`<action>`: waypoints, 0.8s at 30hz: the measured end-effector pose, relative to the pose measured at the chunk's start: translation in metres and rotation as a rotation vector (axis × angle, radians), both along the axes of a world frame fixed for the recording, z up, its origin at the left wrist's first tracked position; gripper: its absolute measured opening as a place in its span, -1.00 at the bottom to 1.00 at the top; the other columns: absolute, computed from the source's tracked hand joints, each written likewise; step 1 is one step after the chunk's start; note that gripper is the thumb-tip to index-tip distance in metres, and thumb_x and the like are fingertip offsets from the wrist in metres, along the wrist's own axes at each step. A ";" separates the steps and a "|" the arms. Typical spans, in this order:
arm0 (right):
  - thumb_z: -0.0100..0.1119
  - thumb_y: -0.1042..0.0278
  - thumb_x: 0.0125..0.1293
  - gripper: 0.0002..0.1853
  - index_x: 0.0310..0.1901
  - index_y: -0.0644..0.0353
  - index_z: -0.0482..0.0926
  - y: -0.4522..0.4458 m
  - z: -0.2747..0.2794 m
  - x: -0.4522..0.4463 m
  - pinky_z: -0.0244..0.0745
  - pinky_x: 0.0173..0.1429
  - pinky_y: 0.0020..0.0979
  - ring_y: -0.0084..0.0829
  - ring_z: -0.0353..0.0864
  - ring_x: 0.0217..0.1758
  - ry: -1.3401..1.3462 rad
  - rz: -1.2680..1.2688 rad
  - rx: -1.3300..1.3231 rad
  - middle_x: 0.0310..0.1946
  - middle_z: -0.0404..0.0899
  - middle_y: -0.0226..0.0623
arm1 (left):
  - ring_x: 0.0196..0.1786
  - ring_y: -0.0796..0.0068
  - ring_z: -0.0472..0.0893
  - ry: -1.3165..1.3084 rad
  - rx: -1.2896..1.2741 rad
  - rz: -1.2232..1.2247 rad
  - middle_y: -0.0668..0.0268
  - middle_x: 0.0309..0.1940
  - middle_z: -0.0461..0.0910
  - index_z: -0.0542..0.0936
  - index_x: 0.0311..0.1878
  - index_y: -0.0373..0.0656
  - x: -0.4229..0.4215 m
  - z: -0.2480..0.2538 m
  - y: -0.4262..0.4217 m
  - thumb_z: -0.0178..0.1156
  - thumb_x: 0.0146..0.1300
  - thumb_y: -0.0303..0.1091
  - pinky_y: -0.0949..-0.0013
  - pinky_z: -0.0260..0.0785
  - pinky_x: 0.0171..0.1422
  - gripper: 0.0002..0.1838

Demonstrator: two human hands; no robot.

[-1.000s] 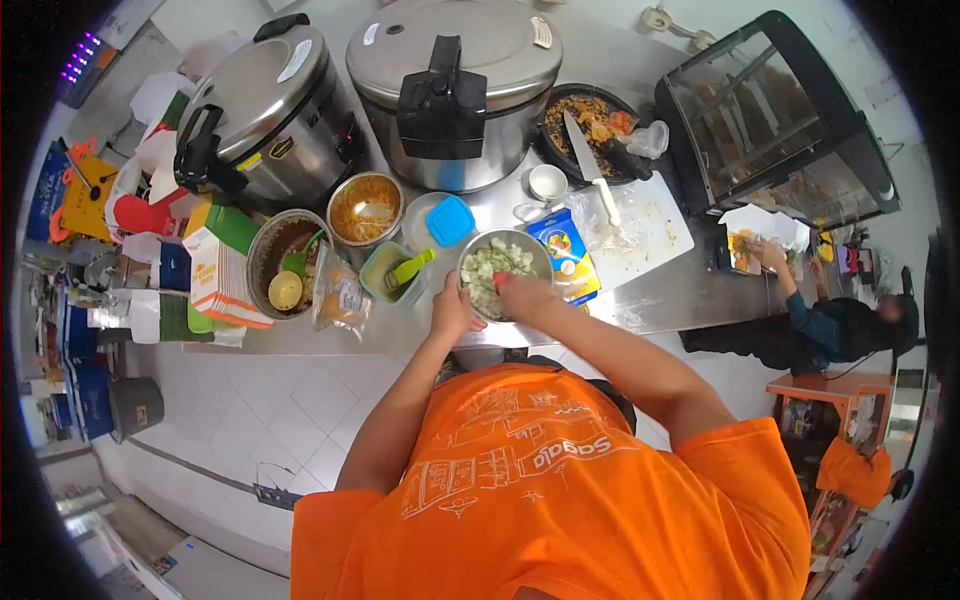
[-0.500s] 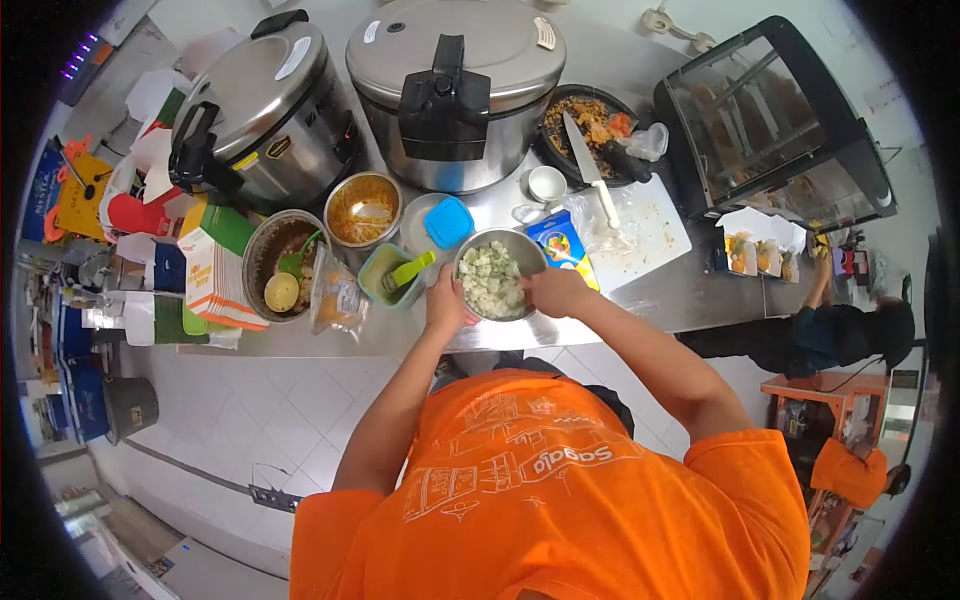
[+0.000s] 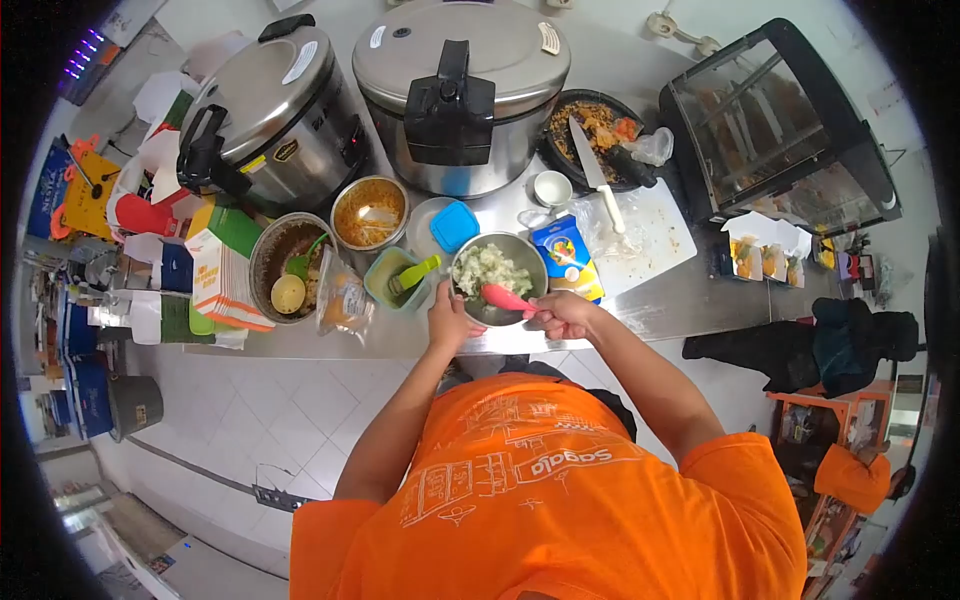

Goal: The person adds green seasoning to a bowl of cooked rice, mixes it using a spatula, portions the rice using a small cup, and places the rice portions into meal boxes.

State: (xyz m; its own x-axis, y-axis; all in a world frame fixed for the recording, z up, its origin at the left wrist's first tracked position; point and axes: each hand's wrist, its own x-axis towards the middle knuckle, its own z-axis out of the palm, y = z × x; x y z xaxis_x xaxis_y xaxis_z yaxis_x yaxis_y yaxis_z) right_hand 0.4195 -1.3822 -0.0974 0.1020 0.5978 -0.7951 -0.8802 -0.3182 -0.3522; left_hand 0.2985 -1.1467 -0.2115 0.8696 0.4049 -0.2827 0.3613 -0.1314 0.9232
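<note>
A metal bowl (image 3: 538,268) with chopped white and pale green food (image 3: 488,266) is at the counter's front edge. My left hand (image 3: 449,320) is closed on the bowl's lower left rim. In my right hand (image 3: 566,314) is the handle of a pink spoon (image 3: 507,297), its head over the food inside the bowl. Left of the bowl stands a plastic tub (image 3: 375,287) with a green-handled utensil (image 3: 415,273). A blue lid (image 3: 454,226) lies behind it, and a blue and yellow box (image 3: 566,255) touches or nearly touches its right side.
Two large steel cookers (image 3: 460,95) stand at the back. A knife (image 3: 597,170) rests across a black pan (image 3: 565,110) and a white cutting board (image 3: 668,225). Pots of food (image 3: 340,205) and a glass display case (image 3: 785,120) flank the area. Another person (image 3: 850,345) is at the right.
My right hand has drawn back right and down from inside the bowl, bringing the pink spoon into sight. My left hand stays at the rim. The other person's arm has left the food boxes.
</note>
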 end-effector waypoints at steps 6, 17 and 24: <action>-0.11 0.20 0.58 -0.68 -0.18 0.26 0.54 -0.023 -0.004 0.005 -0.05 -0.66 -0.60 -0.72 -0.03 -0.73 0.111 -0.183 0.024 -0.65 0.17 -0.65 | -0.51 0.04 0.72 0.118 -0.310 0.065 -0.18 -0.25 0.58 0.07 0.43 -0.09 -0.001 0.072 -0.009 -0.13 0.51 -0.42 0.15 0.66 -0.51 -0.52; 0.05 0.37 0.27 -0.77 -0.27 0.33 0.67 0.041 0.020 -0.011 0.64 -0.09 -0.04 -0.02 0.74 -0.13 -1.590 0.835 -0.718 -0.29 0.70 0.09 | -0.45 0.00 0.74 0.070 -0.393 0.069 -0.18 -0.31 0.60 0.01 0.38 -0.11 -0.005 0.082 -0.022 -0.17 0.50 -0.50 0.13 0.69 -0.45 -0.55; 0.15 0.34 0.22 -0.77 -0.23 0.24 0.73 0.071 0.041 0.004 0.64 -0.04 -0.07 -0.06 0.74 -0.10 -1.433 1.090 -0.619 -0.19 0.71 0.05 | -0.44 0.01 0.74 0.084 -0.471 0.072 -0.17 -0.26 0.58 0.01 0.36 -0.07 -0.007 0.087 -0.023 -0.19 0.53 -0.48 0.15 0.69 -0.45 -0.58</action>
State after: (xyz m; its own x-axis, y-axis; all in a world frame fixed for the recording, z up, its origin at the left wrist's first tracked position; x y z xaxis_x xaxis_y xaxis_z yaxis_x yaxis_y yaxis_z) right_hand 0.4233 -1.3112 -0.0566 0.6133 0.5527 -0.5642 0.5709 -0.8039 -0.1668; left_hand 0.2918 -1.1696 -0.1243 0.8106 0.2741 -0.5175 0.4295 0.3223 0.8436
